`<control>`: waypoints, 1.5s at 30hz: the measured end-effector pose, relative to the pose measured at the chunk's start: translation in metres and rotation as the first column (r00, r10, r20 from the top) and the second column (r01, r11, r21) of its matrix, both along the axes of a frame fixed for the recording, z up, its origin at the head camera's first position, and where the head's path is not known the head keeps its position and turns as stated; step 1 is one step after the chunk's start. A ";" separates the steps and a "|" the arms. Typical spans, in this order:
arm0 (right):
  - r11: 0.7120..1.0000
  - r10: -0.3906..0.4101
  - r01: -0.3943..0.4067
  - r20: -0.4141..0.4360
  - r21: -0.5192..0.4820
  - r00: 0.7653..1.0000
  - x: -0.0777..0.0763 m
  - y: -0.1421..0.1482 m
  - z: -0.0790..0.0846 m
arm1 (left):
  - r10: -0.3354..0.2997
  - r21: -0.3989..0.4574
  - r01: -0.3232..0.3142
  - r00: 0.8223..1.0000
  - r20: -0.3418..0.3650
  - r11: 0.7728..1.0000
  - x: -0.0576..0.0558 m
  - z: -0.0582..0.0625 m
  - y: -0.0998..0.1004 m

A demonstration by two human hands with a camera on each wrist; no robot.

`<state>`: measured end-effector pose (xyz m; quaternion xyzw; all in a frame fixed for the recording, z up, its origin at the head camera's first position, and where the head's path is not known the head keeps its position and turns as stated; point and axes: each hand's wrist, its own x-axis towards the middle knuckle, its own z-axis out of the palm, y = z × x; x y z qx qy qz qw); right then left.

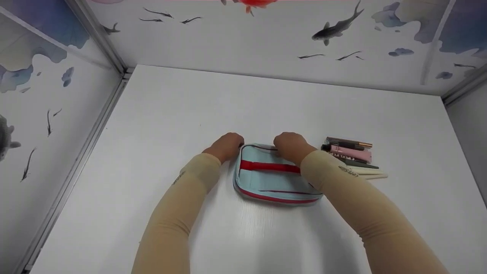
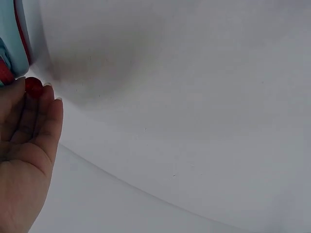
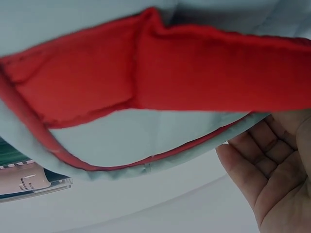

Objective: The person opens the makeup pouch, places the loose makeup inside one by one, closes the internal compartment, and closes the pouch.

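Observation:
A light blue zip bag (image 1: 274, 180) with red trim lies flat on the white table, a red strap (image 1: 262, 166) across its top. At its far left corner, my left hand (image 1: 227, 146) pinches a small round red pull (image 2: 34, 87) between thumb and fingertips. My right hand (image 1: 293, 146) is at the far edge of the bag and holds that edge, its fingers curled on the outer side in the right wrist view. The right forearm hides the bag's right end.
Right of the bag lie a pink tube (image 1: 350, 153), a dark slim stick with a copper-coloured end (image 1: 350, 143), a dark green flat item (image 1: 359, 164) and cream-coloured sticks (image 1: 371, 174). A patterned wall (image 1: 247, 45) borders the table's far edge.

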<state>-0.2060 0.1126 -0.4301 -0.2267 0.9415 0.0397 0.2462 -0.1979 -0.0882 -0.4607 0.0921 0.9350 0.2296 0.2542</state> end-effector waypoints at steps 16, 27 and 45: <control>0.996 -0.055 0.060 0.070 -0.071 0.996 0.000 0.006 -0.002 | -0.047 -0.006 0.046 0.999 -0.024 0.999 0.022 0.005 -0.017; 0.989 -0.037 0.048 0.082 -0.137 0.996 -0.003 0.013 0.000 | 0.001 0.032 0.000 1.000 -0.008 0.999 0.039 0.004 -0.022; 0.949 -0.192 0.208 0.087 -0.238 0.977 -0.005 0.029 0.002 | 0.058 0.097 -0.056 0.998 -0.025 0.994 0.061 0.008 -0.025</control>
